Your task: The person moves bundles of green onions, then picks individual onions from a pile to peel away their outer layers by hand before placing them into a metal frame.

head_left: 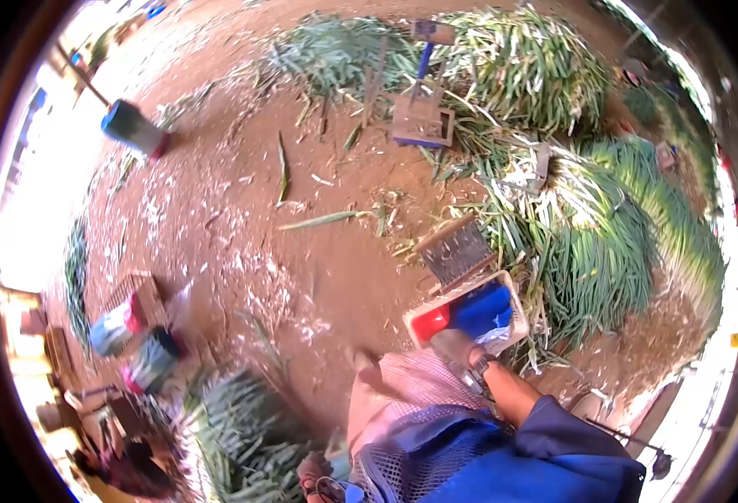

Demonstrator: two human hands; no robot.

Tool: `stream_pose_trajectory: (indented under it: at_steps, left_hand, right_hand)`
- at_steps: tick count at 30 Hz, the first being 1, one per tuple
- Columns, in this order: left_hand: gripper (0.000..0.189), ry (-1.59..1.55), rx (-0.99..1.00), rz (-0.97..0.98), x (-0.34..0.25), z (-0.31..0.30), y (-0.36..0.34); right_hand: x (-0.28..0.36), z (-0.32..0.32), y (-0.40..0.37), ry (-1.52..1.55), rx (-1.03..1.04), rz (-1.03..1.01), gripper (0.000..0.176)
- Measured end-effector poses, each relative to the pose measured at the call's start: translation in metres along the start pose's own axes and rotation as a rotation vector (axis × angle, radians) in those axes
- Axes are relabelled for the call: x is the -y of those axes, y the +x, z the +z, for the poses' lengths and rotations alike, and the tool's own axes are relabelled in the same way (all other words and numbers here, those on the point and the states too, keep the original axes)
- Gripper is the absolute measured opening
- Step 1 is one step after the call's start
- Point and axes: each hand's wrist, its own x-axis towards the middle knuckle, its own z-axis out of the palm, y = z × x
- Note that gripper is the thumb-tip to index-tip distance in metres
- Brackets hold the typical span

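My right hand (456,344), with a watch on its wrist, reaches over the near edge of a pale crate (519,308). A red item (431,322) and a blue item (483,312) lie inside that crate, and the hand is closest to the red one. Its fingers are blurred. Low in the view, my left hand (311,471) is beside my blue clothing, near a heap of long green onions (247,423); its fingers do not show clearly. Pink checked cloth (402,381) covers my lap.
A small wooden stool (457,251) stands just beyond the crate. Large heaps of green onions (599,251) lie right and at the back (528,67), beside a stand with a blue post (423,63). Wrapped bundles (152,360) and another person (134,469) are at left.
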Motion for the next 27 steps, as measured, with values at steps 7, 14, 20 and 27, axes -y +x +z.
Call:
stream_pose_trajectory:
  at_steps: [7, 14, 20, 27]
  left_hand:
    - [0.013, 0.840, -0.164, 0.842, -0.236, -0.045, 0.172]
    - [0.029, -0.217, 0.235, 0.128, -0.540, 0.086, 0.121]
    - [0.037, 0.169, 0.400, 0.060, -0.676, 0.165, 0.145]
    - [0.009, 0.355, 0.720, 0.322, -0.857, 0.268, 0.134]
  right_hand:
    - [-0.103, -0.033, 0.017, -0.254, -0.422, 0.045, 0.027]
    - [-0.077, -0.072, 0.098, -0.568, -0.096, 0.101, 0.022]
    - [0.080, -0.168, 0.189, 0.379, -0.435, 0.035, 0.037]
    - [0.131, -0.288, 0.188, 0.452, -0.617, -0.019, 0.031]
